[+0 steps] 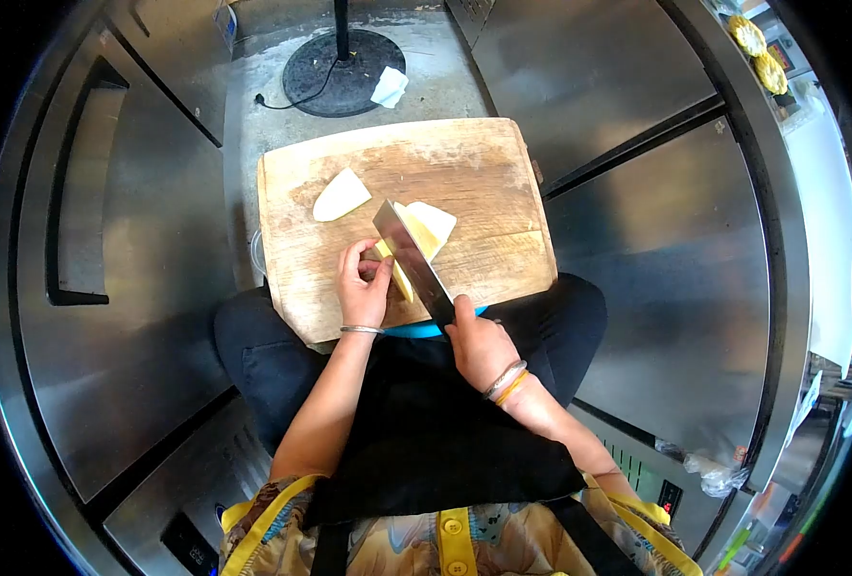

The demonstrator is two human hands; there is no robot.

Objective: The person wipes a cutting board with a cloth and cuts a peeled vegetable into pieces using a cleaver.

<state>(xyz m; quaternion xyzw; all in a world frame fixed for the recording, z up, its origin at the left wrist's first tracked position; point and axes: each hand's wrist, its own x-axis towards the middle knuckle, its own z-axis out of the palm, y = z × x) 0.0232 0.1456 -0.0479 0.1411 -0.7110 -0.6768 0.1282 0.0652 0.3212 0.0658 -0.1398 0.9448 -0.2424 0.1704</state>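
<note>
My right hand point(484, 348) is wrapped round the handle of a cleaver point(413, 257), whose broad blade slants up and left over the board. My left hand point(363, 286) has its fingers bent and pressed on a pale yellow food piece point(402, 284) just left of the blade. On the blade's right side lies another pale yellow chunk point(433, 225), partly hidden by the blade. A separate pale wedge point(343, 196) rests farther back on the wooden cutting board point(484, 168). What food the pieces are, I cannot tell.
Steel cabinets point(148, 259) stand close on the left and steel doors point(656, 250) on the right. Beyond the board, a round black stand base point(322, 77) with a cord and white paper point(390, 87) sits on the floor. Corn pieces point(769, 73) lie upper right.
</note>
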